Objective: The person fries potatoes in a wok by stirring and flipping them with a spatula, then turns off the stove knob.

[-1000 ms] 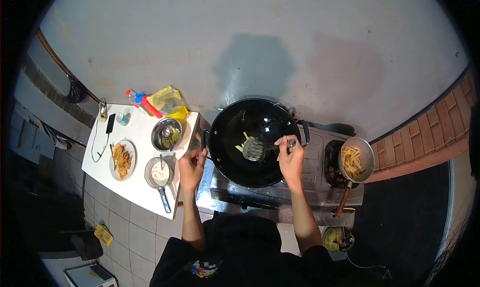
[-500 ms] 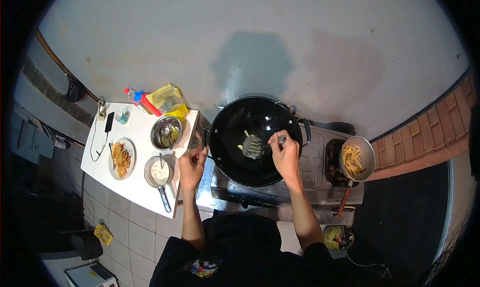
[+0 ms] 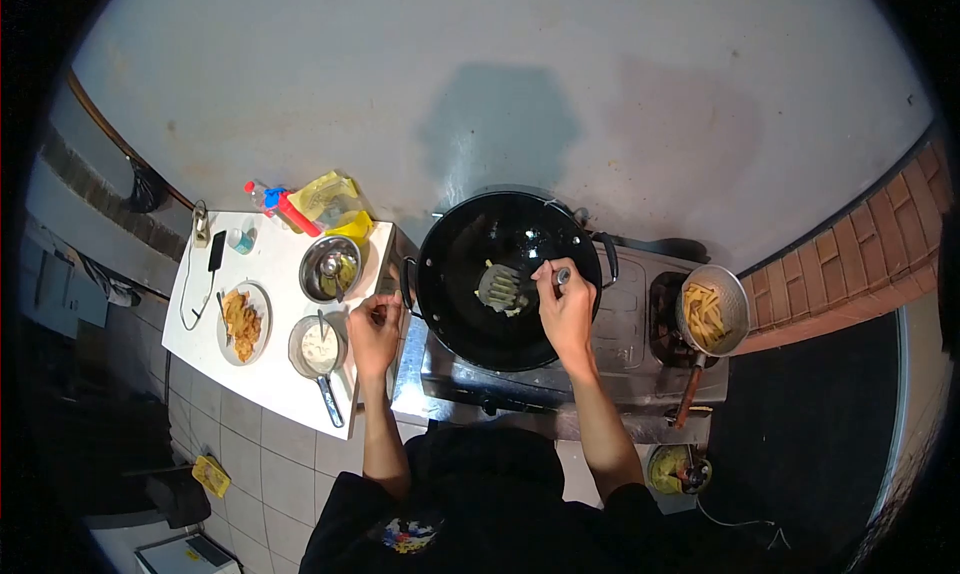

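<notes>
In my right hand (image 3: 567, 316) is the handle of a slotted spatula (image 3: 498, 289), its head down inside a large black wok (image 3: 460, 334). Small pale yellow pieces show at the edges of the spatula head. My left hand (image 3: 373, 334) is beside the wok's left handle (image 3: 406, 286), its fingers curled; whether anything is between the fingertips is too small to tell. The wok stands on a metal stove (image 3: 625, 319).
A small pan (image 3: 738, 309) of fries sits at the stove's right. On the white table (image 3: 270, 394) at left are a plate (image 3: 262, 344) of fried food, a steel bowl (image 3: 308, 274), a pot (image 3: 298, 349) of white mixture, a phone (image 3: 216, 252) and bottles.
The spatula has shifted slightly left in the wok, and my right hand has moved left with it. My left hand has drawn slightly away from the wok handle.
</notes>
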Demonstrator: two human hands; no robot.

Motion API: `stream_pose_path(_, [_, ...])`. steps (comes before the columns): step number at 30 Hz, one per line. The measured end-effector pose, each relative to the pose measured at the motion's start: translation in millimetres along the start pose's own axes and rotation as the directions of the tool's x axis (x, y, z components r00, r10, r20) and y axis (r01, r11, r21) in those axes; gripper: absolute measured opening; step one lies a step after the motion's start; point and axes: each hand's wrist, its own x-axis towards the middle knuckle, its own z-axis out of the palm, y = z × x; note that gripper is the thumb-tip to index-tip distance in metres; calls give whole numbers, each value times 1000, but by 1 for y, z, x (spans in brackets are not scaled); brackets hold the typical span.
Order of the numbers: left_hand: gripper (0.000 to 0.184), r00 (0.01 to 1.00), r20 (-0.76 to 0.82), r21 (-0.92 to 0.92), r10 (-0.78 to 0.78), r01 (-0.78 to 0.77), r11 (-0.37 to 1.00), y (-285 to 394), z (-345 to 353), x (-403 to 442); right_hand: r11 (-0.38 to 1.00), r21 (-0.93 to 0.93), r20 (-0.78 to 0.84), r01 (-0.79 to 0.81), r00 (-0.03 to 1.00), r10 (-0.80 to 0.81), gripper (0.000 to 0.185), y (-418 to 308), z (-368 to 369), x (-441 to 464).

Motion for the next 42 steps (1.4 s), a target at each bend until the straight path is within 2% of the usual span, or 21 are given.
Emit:
stream_pose_path(4, [20,998,-15,4,63,-63,998,-12,1,2,995,-90,63,-38,997,43,14,3,-4,-3])
stream_pose_path(8, [16,995,-52,12,82,-81,997,-19,0,6,997,-78,9,-22,1000,23,15,2,-11,-3])
stream_pose_path(10, [16,996,-58,8,75,-74,997,-17,-2,6,997,-74,-73,11,997,-16,14,2,-15,-2])
stream_pose_path(13, [25,995,-81,53,54,-50,997,-8,-6,6,990,-104,-99,-96,991,86,16,-6,-27,2])
stream_pose_path(16, [26,997,-79,-10,-3,2,1000,-3,-4,6,984,-108,-120,-143,984,130,18,4,-27,0])
stream_pose_path(19, [27,997,-51,-35,52,-54,998,-15,3,8,987,-46,-115,-155,982,149,23,10,-20,-7])
stream_pose_path(21, [26,985,-20,-15,169,-170,985,-18,4,9,986,-17,-56,-164,985,163,24,16,-17,-14])
stream_pose_path(24, [25,982,-20,-20,188,-189,982,-18,7,9,991,-2,-46,-136,990,136,24,21,-17,-28])
stream_pose_path(30, [24,990,-4,-65,137,-137,988,-14,9,9,958,126,-136,-258,952,274,22,18,-20,-33])
stream_pose_path(32, [24,994,11,-61,112,-111,992,-11,8,9,966,45,-47,-255,965,257,23,16,-24,-34])
stream_pose_path(36, [30,998,55,-12,41,-40,999,-6,4,7,975,54,-66,-214,974,217,20,14,-32,-31])
stream_pose_path(39, [29,997,28,-15,75,-75,997,-10,6,6,971,104,-80,-216,971,225,16,12,-40,-27])
stream_pose_path(42, [29,997,14,16,76,-76,997,-8,6,4,977,69,-39,-201,978,204,13,6,-50,-21])
